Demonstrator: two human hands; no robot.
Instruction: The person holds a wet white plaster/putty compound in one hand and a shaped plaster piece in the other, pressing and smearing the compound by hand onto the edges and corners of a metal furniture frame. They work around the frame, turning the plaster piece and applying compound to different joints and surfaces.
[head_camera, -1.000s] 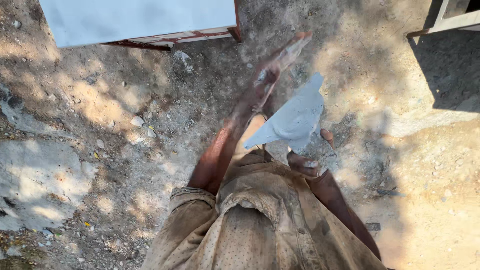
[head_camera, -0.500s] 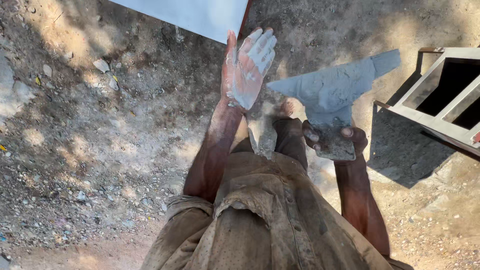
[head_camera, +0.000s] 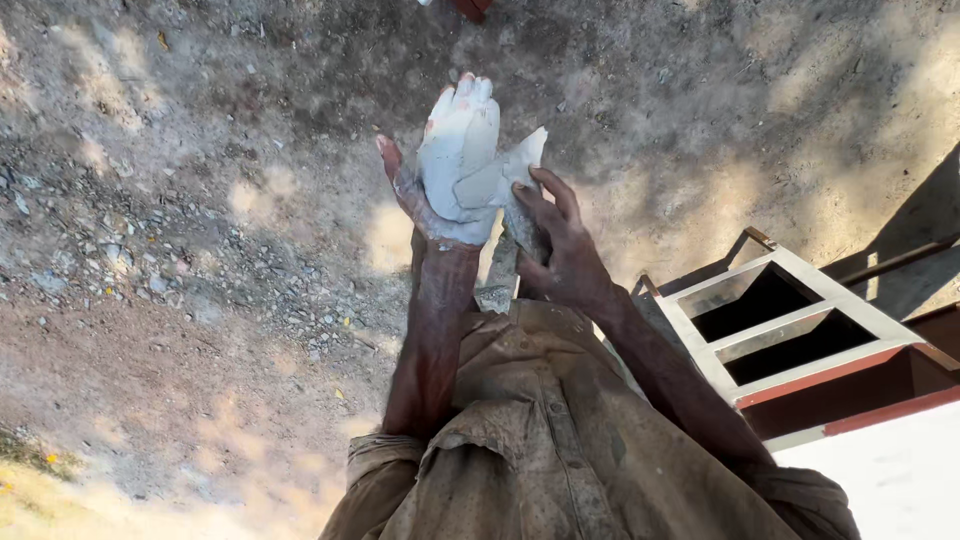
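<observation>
While raised over the gravelly ground (head_camera: 180, 250), left hand (head_camera: 455, 160) spread flat, white-coated, pressed against a grey plaster-smeared trowel (head_camera: 505, 185) clamped in right hand (head_camera: 560, 250). White-framed metal stand (head_camera: 780, 320) near, to the right, nothing between.

Since 0.5 s ago the right hand (head_camera: 565, 250) has swung the pale trowel (head_camera: 510, 180) in against the plaster-coated palm of the left hand (head_camera: 450, 165), and the white frame (head_camera: 790, 330) has slid lower right in view.
</observation>
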